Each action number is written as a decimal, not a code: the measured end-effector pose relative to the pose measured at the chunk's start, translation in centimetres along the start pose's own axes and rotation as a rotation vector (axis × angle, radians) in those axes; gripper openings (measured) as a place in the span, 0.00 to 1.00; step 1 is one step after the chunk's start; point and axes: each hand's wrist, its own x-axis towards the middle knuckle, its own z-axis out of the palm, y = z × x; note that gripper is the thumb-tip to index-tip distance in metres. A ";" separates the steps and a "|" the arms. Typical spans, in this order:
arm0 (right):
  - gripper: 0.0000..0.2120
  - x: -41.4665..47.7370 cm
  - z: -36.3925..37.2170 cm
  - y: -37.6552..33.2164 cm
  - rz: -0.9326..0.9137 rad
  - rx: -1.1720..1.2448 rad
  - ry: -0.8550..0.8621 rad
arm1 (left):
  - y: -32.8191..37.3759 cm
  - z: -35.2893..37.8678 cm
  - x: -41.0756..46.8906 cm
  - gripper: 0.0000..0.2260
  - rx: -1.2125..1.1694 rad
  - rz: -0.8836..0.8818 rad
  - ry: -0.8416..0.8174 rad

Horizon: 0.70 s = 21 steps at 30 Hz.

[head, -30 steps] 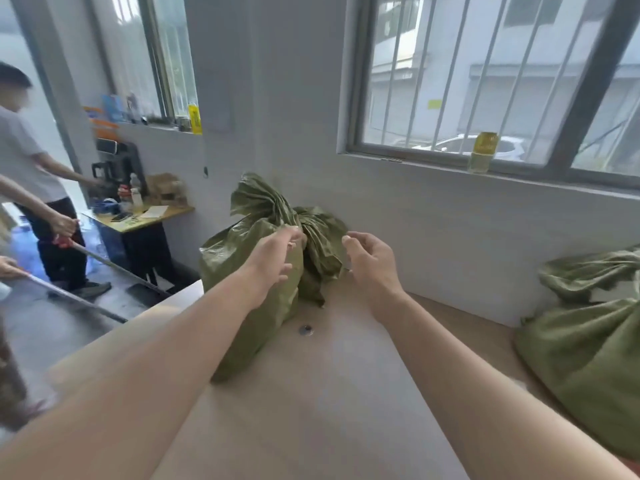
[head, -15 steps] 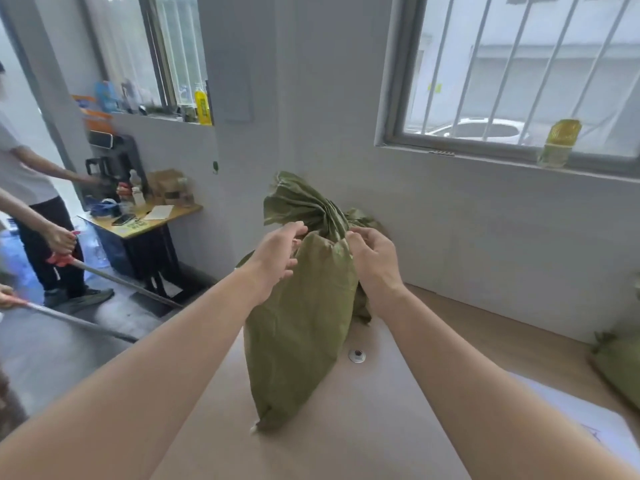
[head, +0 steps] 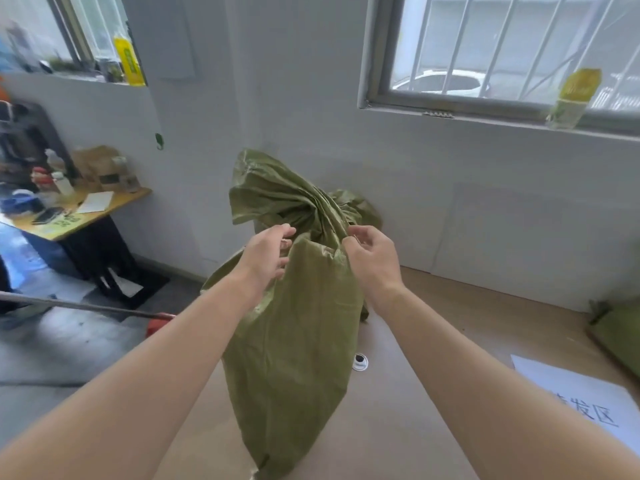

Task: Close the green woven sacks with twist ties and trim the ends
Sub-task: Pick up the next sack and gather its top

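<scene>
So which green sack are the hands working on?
The upright sack at centre, its gathered neck between the left hand and right hand. The other sack lies untouched at the right edge.

The brown table (head: 433, 358) held a green sack (head: 294, 358) standing up. A small round hole (head: 360, 361) sat just beside the sack. A white paper (head: 581, 396) lay near the right edge. Another green sack (head: 620, 334) lay far right.

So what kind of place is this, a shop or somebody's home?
Probably a small packing or dispatch workroom, not a home. A green woven sack stands on a plain work table, another sack lies at the right edge, and a printed paper sign lies on the table.
</scene>
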 end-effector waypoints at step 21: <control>0.13 6.9 2.1 4.1 0.034 -0.096 -0.239 | 0.0 3.4 9.6 0.11 0.124 -0.023 0.075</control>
